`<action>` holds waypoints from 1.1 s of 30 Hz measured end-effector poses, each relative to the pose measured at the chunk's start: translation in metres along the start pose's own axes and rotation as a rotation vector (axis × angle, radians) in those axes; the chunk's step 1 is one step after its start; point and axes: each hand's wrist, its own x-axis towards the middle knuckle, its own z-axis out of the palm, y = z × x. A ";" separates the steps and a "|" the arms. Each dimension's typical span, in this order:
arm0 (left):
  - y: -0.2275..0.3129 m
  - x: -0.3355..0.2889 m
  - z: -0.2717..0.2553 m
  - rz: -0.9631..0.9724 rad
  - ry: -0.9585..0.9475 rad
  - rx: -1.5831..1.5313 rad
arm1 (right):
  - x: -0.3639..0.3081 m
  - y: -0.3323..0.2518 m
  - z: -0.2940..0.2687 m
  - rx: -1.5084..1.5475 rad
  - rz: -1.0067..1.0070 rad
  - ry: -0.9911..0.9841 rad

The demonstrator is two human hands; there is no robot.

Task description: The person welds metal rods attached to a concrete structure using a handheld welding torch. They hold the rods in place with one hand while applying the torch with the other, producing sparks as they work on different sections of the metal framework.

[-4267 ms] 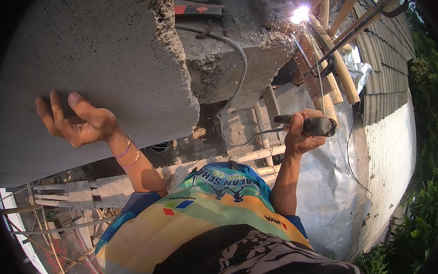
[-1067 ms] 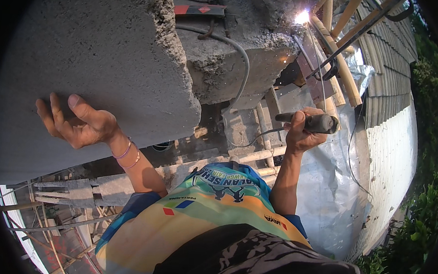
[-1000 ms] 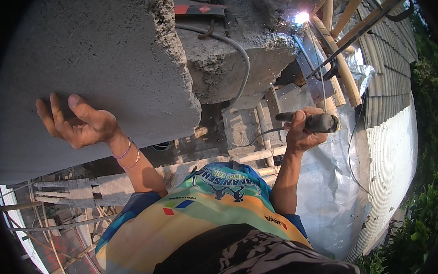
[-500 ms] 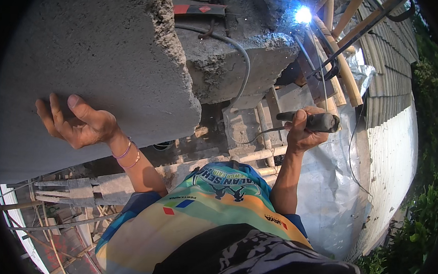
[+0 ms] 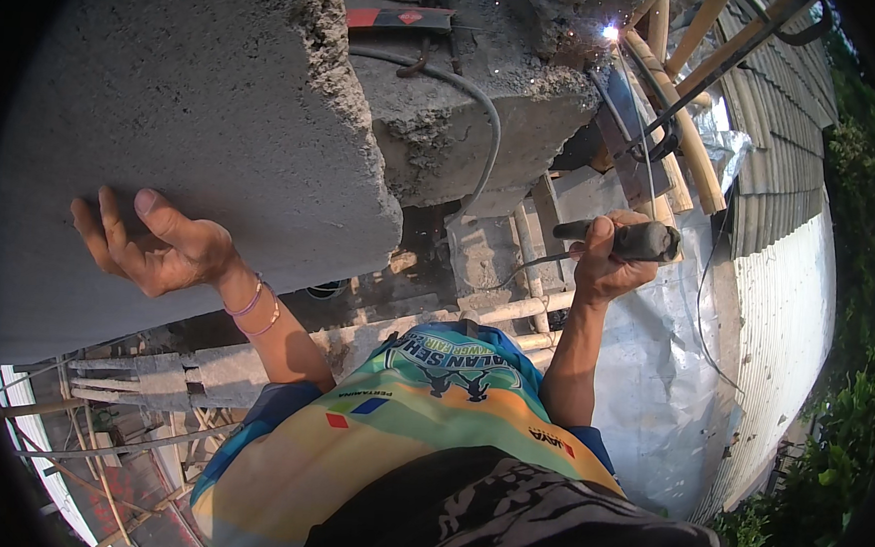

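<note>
My right hand (image 5: pixel 610 269) is wrapped round a dark welding electrode holder (image 5: pixel 646 242). From it a thin welding rod (image 5: pixel 648 161) runs up and away toward a small bright arc (image 5: pixel 611 31) beside rough concrete. Sparks scatter around that point. A flat metal piece (image 5: pixel 623 102) lies just below the arc; how it is fixed is hard to make out. At the left, my left hand (image 5: pixel 164 247) is open, fingers apart, against the smooth grey concrete block (image 5: pixel 197 108). It holds nothing.
A broken concrete beam (image 5: pixel 487 126) carries a grey cable (image 5: pixel 487 111) and a red and black flat package (image 5: pixel 401 19). Bamboo poles (image 5: pixel 699 169) and a dark bent steel bar (image 5: pixel 715 78) stand at the upper right. Metal sheeting (image 5: pixel 666 388) and roofing (image 5: pixel 767 133) lie right.
The arc has shrunk from a wide blue-white glare to a small point, with orange sparks about it. The blue light on the concrete has faded. Both hands keep nearly the same place.
</note>
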 end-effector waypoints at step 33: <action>0.021 -0.016 0.003 0.119 -0.157 0.023 | 0.112 -0.130 0.156 0.292 0.084 -0.517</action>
